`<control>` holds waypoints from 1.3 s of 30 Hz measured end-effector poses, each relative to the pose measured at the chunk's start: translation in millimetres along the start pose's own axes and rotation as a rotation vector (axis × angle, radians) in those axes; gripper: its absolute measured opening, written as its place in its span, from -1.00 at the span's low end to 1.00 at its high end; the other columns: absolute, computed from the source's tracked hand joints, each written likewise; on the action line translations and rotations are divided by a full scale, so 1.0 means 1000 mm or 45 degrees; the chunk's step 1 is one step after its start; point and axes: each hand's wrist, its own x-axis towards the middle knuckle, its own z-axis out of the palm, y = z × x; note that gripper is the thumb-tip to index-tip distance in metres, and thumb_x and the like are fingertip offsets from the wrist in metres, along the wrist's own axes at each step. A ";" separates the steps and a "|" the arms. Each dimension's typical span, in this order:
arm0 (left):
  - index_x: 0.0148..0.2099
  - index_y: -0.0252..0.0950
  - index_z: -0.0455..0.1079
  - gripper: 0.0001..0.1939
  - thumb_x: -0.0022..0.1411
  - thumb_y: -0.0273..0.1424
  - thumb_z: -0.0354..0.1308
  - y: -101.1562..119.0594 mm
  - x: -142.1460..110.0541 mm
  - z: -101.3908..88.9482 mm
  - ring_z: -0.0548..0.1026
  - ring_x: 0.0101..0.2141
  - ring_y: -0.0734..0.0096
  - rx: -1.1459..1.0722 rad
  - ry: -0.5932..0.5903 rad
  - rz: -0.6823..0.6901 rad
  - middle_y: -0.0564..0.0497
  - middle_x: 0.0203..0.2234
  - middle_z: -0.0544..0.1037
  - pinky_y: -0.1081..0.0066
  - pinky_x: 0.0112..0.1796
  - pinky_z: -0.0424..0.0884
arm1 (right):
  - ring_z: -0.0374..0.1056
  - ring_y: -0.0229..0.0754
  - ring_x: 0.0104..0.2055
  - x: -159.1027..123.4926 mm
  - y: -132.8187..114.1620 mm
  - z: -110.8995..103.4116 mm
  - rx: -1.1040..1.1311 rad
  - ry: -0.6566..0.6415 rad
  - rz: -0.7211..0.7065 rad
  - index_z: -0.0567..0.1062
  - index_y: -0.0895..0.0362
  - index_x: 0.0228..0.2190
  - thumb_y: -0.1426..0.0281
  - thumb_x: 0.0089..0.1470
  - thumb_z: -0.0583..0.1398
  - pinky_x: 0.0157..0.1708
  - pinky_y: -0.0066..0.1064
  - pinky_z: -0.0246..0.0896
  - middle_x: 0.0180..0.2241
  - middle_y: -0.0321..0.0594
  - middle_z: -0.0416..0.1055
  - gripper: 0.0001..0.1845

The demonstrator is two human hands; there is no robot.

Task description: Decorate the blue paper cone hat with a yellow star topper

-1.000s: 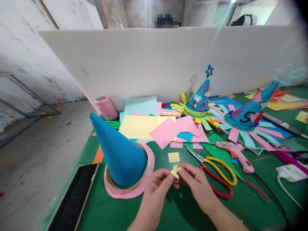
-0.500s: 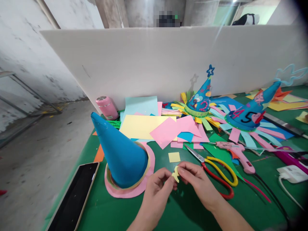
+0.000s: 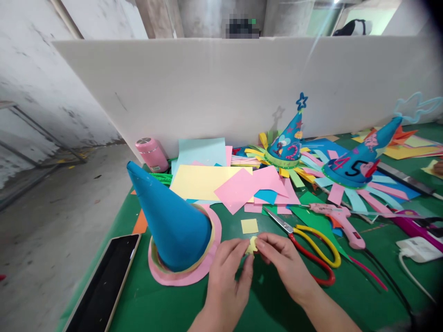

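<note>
a white wall [image 3: 31,60] with dark stains fills the left side, a pipe [image 3: 67,19] slanting down its upper part. under it lies a grey floor [image 3: 86,184] with a few scattered bits, and a metal frame [image 3: 44,131] stands at the left edge. 1 long white board [image 3: 207,87] rises behind the green bench [image 3: 141,299]. past its top edge show a grey wall [image 3: 199,18] and a bright light [image 3: 335,2], top right.
</note>
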 end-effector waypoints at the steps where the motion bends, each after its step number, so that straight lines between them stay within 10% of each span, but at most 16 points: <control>1: -0.14 -0.31 0.33 -0.73 0.06 -0.58 0.06 0.000 0.000 0.000 0.45 -0.32 0.33 0.011 -0.005 0.006 -0.10 -0.34 0.47 0.40 -0.33 0.42 | -0.02 -0.34 -0.54 0.000 0.000 0.000 0.008 -0.001 0.006 0.32 0.16 -0.64 0.29 0.01 0.13 -0.53 -0.49 -0.09 -0.64 -0.42 0.08 -0.72; 29: -0.21 -0.27 0.36 -0.75 0.06 -0.61 0.02 0.002 0.007 -0.007 0.46 -0.43 0.34 0.286 0.084 0.160 -0.06 -0.43 0.55 0.28 -0.31 0.32 | 0.12 -0.28 -0.46 -0.002 0.003 0.002 -0.032 -0.123 -0.080 0.38 0.15 -0.47 0.29 -0.06 0.21 -0.43 -0.45 0.09 -0.49 -0.32 0.23 -0.83; 39: -0.49 -0.32 0.35 -0.80 0.12 -0.33 0.05 0.013 0.017 -0.011 0.33 -0.55 0.48 -1.061 0.006 -1.202 0.07 -0.63 0.35 0.49 -0.47 0.27 | 0.18 -0.30 -0.46 -0.003 -0.007 0.009 0.085 -0.163 -0.049 0.38 0.15 -0.52 0.36 0.03 0.12 -0.42 -0.49 0.10 -0.54 -0.33 0.28 -0.85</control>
